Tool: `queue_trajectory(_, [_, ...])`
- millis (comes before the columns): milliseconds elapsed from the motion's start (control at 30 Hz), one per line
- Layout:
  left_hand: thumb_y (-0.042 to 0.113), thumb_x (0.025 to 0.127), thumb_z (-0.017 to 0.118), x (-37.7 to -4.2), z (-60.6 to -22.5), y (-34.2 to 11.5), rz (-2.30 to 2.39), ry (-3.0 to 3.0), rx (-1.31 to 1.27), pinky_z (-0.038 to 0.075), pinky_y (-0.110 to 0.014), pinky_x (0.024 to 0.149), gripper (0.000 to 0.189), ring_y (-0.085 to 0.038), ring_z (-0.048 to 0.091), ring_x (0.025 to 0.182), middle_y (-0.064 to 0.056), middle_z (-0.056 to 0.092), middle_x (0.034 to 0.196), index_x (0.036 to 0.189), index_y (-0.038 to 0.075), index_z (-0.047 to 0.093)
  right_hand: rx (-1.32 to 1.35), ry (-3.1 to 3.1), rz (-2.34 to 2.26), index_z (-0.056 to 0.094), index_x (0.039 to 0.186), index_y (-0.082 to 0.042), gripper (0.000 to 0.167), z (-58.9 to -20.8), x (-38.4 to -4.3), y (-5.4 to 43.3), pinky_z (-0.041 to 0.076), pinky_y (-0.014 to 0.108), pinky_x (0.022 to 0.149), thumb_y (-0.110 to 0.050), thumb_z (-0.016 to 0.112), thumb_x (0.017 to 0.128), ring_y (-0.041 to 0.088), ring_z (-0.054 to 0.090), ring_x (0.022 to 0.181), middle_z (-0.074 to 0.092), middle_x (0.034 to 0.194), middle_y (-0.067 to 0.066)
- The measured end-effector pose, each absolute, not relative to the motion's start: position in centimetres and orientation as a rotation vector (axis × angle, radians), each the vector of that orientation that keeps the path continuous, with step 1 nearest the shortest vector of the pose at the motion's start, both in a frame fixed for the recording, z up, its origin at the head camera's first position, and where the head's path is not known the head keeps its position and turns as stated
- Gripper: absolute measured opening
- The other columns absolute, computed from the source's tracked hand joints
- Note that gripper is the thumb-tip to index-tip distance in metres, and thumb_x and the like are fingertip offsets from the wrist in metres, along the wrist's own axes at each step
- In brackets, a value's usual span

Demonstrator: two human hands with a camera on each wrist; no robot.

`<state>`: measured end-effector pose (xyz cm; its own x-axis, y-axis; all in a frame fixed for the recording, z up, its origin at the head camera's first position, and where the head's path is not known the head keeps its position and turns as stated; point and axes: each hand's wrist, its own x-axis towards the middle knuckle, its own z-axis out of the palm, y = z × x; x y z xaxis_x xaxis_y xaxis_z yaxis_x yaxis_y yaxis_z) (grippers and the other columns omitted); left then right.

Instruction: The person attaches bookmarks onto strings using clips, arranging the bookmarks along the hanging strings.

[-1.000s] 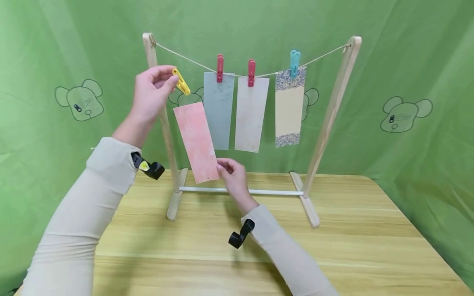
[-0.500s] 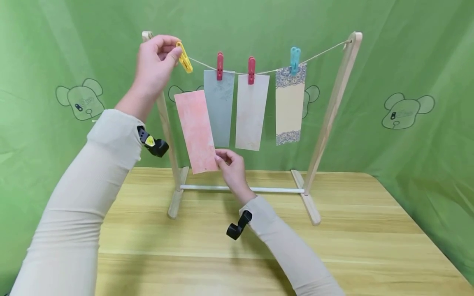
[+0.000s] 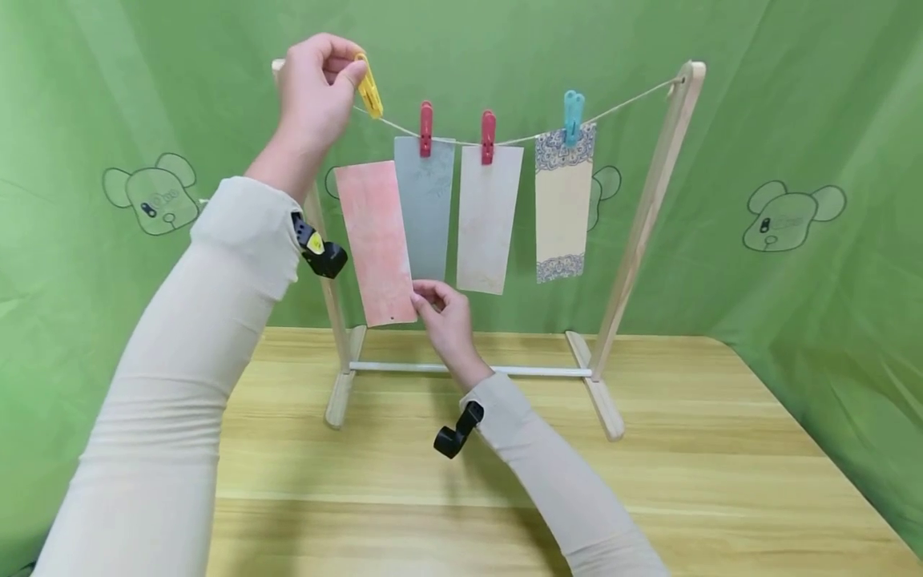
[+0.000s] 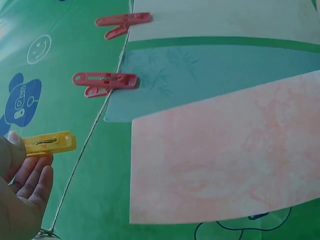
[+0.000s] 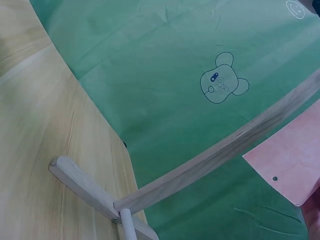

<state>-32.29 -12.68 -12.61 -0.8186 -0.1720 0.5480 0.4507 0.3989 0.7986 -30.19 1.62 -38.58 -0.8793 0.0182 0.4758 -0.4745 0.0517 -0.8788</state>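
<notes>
My left hand pinches a yellow clothespin near the left part of the string. In the left wrist view the tip of this clothespin lies a little apart from the string. With thumb and fingers, my right hand holds a pink card by its lower right corner. The card tilts slightly below the string, partly in front of a blue-grey card. A small hole shows near its bottom edge. Two red clothespins hold the blue-grey card and a whitish card on the string.
A blue clothespin holds a cream patterned card farther right. The string runs between two wooden posts, joined low down by a white rod. This rack stands on a wood-grain table before a green curtain.
My left hand has risen and moved right with the yellow clothespin, up to the string. The right hand has lifted the pink card somewhat toward the string, shifting slightly left.
</notes>
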Motion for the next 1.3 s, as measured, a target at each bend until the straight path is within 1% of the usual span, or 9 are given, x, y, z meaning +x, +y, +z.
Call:
queue_trajectory(167, [0.013,0.09,0.063,-32.7,-12.1,-12.9,-1.386,-2.104,-0.215,0.044,-0.018,0.076,0.015,-0.002,0.05,0.074,0.012,0.054,0.079,0.104,0.008,0.066,0.475,-1.947,1.881,0.066,0.102,0.005,0.016,-38.3,-30.4,1.5,0.054,0.021,0.075,0.002,0.064,0.086,0.017,0.061,0.085,0.067,0.096,0.018])
queue_trajectory(400, [0.01,0.091,0.062,-33.0,-12.3,-12.9,-1.401,-2.11,-0.19,0.046,-0.018,0.078,0.015,-0.002,0.05,0.075,0.011,0.054,0.079,0.104,0.007,0.066,0.432,-1.967,1.924,0.065,0.104,0.004,0.018,-38.0,-30.5,1.3,0.052,0.017,0.071,0.001,0.064,0.086,0.014,0.058,0.082,0.066,0.099,0.019])
queue_trajectory(633, [0.009,0.089,0.063,-33.3,-12.6,-13.2,-1.431,-2.109,-0.159,0.048,-0.017,0.082,0.016,-0.003,0.053,0.077,0.01,0.055,0.079,0.105,0.006,0.066,0.427,-1.989,1.959,0.064,0.106,0.008,0.02,-37.8,-30.5,1.1,0.054,0.02,0.074,0.004,0.063,0.086,0.025,0.059,0.088,0.064,0.103,0.023])
queue_trajectory(800, [0.01,0.089,0.063,-33.5,-12.6,-13.3,-1.408,-2.119,-0.139,0.048,-0.017,0.083,0.016,-0.002,0.052,0.077,0.011,0.054,0.079,0.105,0.007,0.067,0.434,-1.987,1.93,0.064,0.106,0.006,0.019,-37.8,-30.7,1.2,0.052,0.017,0.073,0.002,0.063,0.087,0.024,0.059,0.089,0.065,0.103,0.022])
queue_trajectory(967, [0.014,0.089,0.065,-33.5,-12.5,-13.3,-1.335,-2.148,-0.137,0.032,-0.009,0.093,0.016,0.0,0.053,0.076,0.015,0.055,0.077,0.104,0.011,0.068,0.429,-1.965,1.903,0.066,0.104,0.004,0.017,-38.0,-30.7,1.1,0.052,0.017,0.071,0.002,0.063,0.087,0.018,0.059,0.083,0.066,0.099,0.018])
queue_trajectory(1033, [0.014,0.089,0.065,-33.4,-12.4,-13.2,-1.358,-2.137,-0.139,0.032,-0.009,0.093,0.014,-0.001,0.052,0.076,0.014,0.055,0.078,0.102,0.012,0.068,0.435,-1.962,1.897,0.066,0.103,0.004,0.017,-38.0,-30.7,1.0,0.053,0.018,0.07,0.003,0.064,0.086,0.016,0.059,0.082,0.066,0.098,0.018])
queue_trajectory(1100, [0.012,0.089,0.065,-33.4,-12.2,-13.2,-1.398,-2.118,-0.142,0.038,-0.013,0.091,0.013,-0.002,0.052,0.077,0.013,0.055,0.078,0.101,0.012,0.068,0.441,-1.959,1.902,0.065,0.103,0.005,0.018,-37.9,-30.7,0.8,0.053,0.018,0.07,0.003,0.063,0.086,0.014,0.058,0.081,0.066,0.098,0.018])
queue_trajectory(1200, [0.01,0.088,0.064,-33.3,-12.0,-13.1,-1.449,-2.089,-0.143,0.047,-0.018,0.082,0.01,-0.003,0.052,0.077,0.011,0.055,0.079,0.098,0.011,0.068,0.453,-1.957,1.918,0.065,0.104,0.006,0.018,-37.5,-30.2,0.6,0.052,0.016,0.069,0.003,0.063,0.086,0.015,0.057,0.081,0.066,0.098,0.02])
queue_trajectory(1300, [0.009,0.088,0.064,-33.2,-11.9,-13.1,-1.465,-2.069,-0.149,0.047,-0.018,0.081,0.008,-0.003,0.052,0.076,0.01,0.055,0.079,0.095,0.012,0.068,0.46,-1.941,1.933,0.065,0.103,0.006,0.017,-37.5,-30.2,0.4,0.051,0.015,0.068,0.004,0.062,0.086,0.014,0.056,0.079,0.065,0.097,0.02])
